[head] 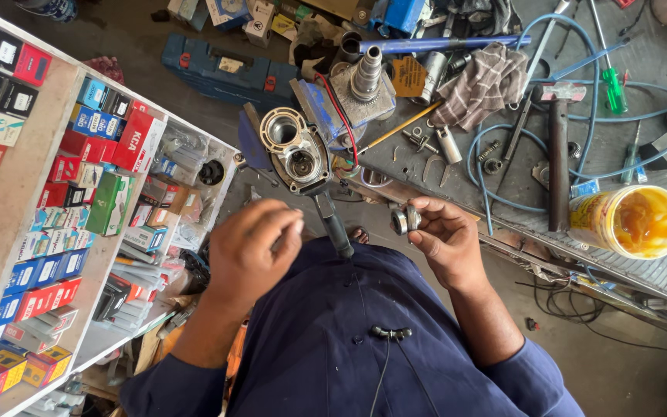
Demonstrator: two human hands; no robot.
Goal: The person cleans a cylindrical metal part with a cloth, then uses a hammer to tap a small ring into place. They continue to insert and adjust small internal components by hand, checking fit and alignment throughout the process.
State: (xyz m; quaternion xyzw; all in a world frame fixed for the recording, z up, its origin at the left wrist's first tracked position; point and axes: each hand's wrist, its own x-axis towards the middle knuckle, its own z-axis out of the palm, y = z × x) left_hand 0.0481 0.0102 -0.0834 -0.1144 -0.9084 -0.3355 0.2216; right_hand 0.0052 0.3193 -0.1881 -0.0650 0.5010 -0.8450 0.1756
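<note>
My right hand (445, 241) pinches a small round metal bearing (405, 218) between thumb and fingertips, at chest height by the bench edge. My left hand (252, 249) is curled with fingertips drawn together, just left of a black handle (335, 228); whether something small is in it is hidden. The handle runs up to a grey metal gear housing (295, 150) with two round bores, which stands between my hands. A metal spindle part (365, 76) sits behind the housing.
A shelf (21, 166) of red, blue and green boxes fills the left. The metal workbench (661, 266) carries a hammer (557, 147), a yellow grease tub (631, 222), blue hose (496, 135), a green screwdriver (614, 86) and a checked rag (484, 81). A blue tool case (221, 73) lies on the floor.
</note>
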